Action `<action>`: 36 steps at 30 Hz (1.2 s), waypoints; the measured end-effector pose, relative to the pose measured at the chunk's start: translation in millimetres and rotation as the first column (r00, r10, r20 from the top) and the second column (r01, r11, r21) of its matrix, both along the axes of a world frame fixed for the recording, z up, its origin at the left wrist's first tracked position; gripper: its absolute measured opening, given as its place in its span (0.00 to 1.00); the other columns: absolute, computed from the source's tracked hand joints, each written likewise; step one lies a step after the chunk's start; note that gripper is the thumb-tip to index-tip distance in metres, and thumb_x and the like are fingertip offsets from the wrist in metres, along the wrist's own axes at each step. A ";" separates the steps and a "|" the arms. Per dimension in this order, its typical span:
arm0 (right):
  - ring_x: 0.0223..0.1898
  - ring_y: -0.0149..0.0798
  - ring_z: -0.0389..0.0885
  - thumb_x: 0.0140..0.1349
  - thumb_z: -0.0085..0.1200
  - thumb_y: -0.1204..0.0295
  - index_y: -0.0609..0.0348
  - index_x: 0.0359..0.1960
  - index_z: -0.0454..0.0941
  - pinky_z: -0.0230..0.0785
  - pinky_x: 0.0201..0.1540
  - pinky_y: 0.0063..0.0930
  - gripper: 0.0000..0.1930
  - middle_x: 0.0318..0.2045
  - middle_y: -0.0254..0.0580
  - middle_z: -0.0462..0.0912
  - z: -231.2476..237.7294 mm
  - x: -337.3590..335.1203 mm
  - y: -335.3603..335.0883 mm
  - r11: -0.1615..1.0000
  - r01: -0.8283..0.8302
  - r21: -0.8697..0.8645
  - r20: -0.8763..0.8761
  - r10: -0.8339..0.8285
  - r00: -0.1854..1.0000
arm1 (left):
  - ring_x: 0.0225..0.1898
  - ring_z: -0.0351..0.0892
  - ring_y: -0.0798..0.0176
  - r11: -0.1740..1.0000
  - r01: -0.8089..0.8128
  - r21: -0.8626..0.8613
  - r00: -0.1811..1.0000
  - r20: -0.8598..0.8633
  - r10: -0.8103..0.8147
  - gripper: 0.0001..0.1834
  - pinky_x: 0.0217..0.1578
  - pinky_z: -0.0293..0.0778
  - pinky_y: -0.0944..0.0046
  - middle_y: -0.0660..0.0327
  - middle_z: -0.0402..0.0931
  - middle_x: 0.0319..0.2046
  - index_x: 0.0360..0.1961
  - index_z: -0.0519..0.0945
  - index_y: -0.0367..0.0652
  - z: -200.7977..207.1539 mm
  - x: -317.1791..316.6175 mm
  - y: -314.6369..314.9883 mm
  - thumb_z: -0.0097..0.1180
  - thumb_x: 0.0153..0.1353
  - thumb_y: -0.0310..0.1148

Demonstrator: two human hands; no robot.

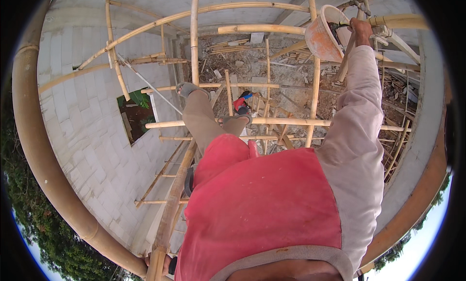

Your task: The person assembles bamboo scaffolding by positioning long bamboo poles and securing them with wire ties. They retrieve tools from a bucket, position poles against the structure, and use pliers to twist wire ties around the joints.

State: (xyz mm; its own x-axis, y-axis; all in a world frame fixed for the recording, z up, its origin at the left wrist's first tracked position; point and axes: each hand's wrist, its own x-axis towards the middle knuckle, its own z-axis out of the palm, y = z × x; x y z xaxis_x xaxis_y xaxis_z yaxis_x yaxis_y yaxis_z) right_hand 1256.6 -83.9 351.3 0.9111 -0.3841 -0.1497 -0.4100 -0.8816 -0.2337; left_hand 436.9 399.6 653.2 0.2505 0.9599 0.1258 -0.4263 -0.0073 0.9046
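Note:
My right arm reaches out to the far right. There my right hand is closed around a wooden post, right beside the rim of a bucket. The bucket is pale and smeared orange, tilted with its mouth toward that hand; dark things inside it are hard to make out. At the lower left, my left hand wraps around a wooden pole, partly hidden behind it and by my body. My feet rest on bamboo bars high above the ground.
Bamboo scaffolding crosses all around me. A grey block wall with a window opening stands at the left. Far below, a person in red and blue is on rubble-strewn ground. A thick bamboo pole curves along the left edge.

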 end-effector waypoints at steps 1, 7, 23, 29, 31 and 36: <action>0.43 0.43 0.85 0.48 0.58 0.54 0.64 0.32 0.88 0.70 0.55 0.31 0.23 0.32 0.47 0.89 8.5 -5.7 -1.3 0.999 -0.024 -0.044 0.039 0.026 0.999 | 0.42 0.77 0.59 1.000 0.001 0.005 1.000 0.002 -0.001 0.40 0.45 0.76 0.52 0.59 0.77 0.41 0.56 0.72 0.43 -1.8 2.3 -0.2 0.61 0.54 0.63; 0.44 0.51 0.86 0.47 0.57 0.52 0.59 0.37 0.88 0.73 0.52 0.38 0.24 0.38 0.53 0.88 53.4 -22.4 6.2 0.987 -0.020 -0.162 0.100 0.037 0.994 | 0.41 0.77 0.60 1.000 -0.004 -0.002 0.999 0.039 0.004 0.40 0.44 0.75 0.53 0.60 0.76 0.40 0.56 0.72 0.42 -16.2 12.8 2.0 0.61 0.54 0.64; 0.40 0.54 0.87 0.51 0.57 0.92 0.92 0.40 0.72 0.88 0.47 0.35 0.15 0.44 0.66 0.80 123.2 -88.7 80.6 0.195 -0.471 0.860 0.505 -0.458 0.732 | 0.38 0.77 0.62 0.986 -0.164 0.031 0.975 0.154 0.157 0.41 0.42 0.75 0.55 0.61 0.75 0.38 0.55 0.71 0.42 -2.4 -104.5 -15.2 0.58 0.56 0.68; 0.43 0.53 0.87 0.55 0.57 0.86 0.87 0.41 0.77 0.84 0.49 0.32 0.13 0.44 0.63 0.82 140.2 -154.0 147.1 0.170 -0.406 0.898 0.432 -0.161 0.887 | 0.39 0.78 0.61 0.993 -0.115 -0.019 0.983 0.144 0.117 0.33 0.41 0.77 0.56 0.59 0.76 0.37 0.54 0.72 0.40 5.2 -128.6 -23.7 0.59 0.57 0.55; 0.44 0.54 0.86 0.57 0.56 0.86 0.89 0.41 0.75 0.84 0.51 0.32 0.13 0.45 0.67 0.81 131.2 -179.7 165.6 0.199 -0.383 0.902 0.394 -0.017 0.919 | 0.39 0.78 0.60 0.990 -0.126 -0.069 0.974 0.182 0.136 0.26 0.39 0.78 0.57 0.57 0.76 0.36 0.54 0.73 0.38 2.6 -137.5 -24.3 0.60 0.58 0.41; 0.40 0.43 0.88 0.55 0.58 0.78 0.77 0.40 0.83 0.79 0.44 0.27 0.14 0.37 0.53 0.86 43.4 -239.3 186.7 0.491 -0.340 0.802 0.194 0.323 0.926 | 0.32 0.72 0.65 0.963 -0.254 -0.085 0.965 0.043 0.259 0.43 0.38 0.71 0.59 0.63 0.71 0.31 0.54 0.69 0.43 14.6 -114.6 -35.2 0.55 0.56 0.72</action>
